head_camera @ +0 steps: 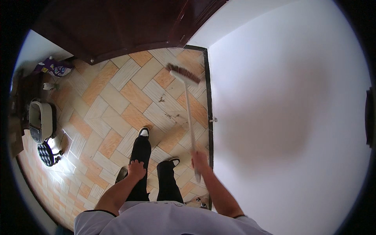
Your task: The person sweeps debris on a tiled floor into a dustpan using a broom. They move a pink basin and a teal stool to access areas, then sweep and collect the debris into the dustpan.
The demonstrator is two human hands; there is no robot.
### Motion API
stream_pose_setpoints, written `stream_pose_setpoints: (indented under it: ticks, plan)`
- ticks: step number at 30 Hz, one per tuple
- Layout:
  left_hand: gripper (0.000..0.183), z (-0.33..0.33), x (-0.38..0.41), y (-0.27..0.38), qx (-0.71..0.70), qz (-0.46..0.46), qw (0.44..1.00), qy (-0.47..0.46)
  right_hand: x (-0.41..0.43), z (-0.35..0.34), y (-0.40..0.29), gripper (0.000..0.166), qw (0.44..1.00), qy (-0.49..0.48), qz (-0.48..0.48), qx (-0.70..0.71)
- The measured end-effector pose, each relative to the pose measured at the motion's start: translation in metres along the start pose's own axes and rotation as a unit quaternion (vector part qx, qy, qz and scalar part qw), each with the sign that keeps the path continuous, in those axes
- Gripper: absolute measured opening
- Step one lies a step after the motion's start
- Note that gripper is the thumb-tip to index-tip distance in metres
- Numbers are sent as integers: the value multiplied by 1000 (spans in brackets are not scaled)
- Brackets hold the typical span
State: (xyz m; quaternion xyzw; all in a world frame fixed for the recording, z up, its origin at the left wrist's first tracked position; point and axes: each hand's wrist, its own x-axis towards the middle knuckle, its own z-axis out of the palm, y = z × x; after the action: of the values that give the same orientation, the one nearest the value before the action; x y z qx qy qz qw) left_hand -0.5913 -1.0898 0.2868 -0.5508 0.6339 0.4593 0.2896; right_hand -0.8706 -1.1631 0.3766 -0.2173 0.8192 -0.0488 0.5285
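My right hand [200, 161] is wrapped around the lower end of a pale broom handle [189, 117]. The handle runs away from me to a white broom head [182, 78] with brown bristles [185, 72], tilted over the tiles near the wall corner. Small dark bits of debris [169, 115] lie on the floor left of the handle, with another clump of debris [161, 98] farther off. My left hand [137, 169] rests on my left leg, its fingers spread over the black trousers, holding nothing. Beside that leg is a dark object [121, 175], partly hidden by my arm.
A dark wooden door [117, 29] stands ahead, a white wall [279, 117] close on the right. A small door stop [214, 119] juts from its base. At left are a beige bin [45, 120], a black tufted stool [46, 153], a purple bag [54, 67] and a white container [49, 86].
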Motion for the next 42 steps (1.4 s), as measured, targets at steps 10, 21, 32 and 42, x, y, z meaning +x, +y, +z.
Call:
stream_pose_setpoints:
  ticks: [10,21,32,42]
  plan:
    - [42,5,3,-7,6,13,1000,-12,141,41,-37,39,971,25,-58,-231]
    - [27,6,6,-12,-81,-20,995,52,-38,-1,90,17,745,-179,-162,-621]
    - [26,-1,5,-19,-145,-27,988,53,-40,66,-39,37,847,-54,-167,-501]
    - [26,18,-7,-23,-156,-62,985,51,53,255,-158,40,777,-70,-274,-562]
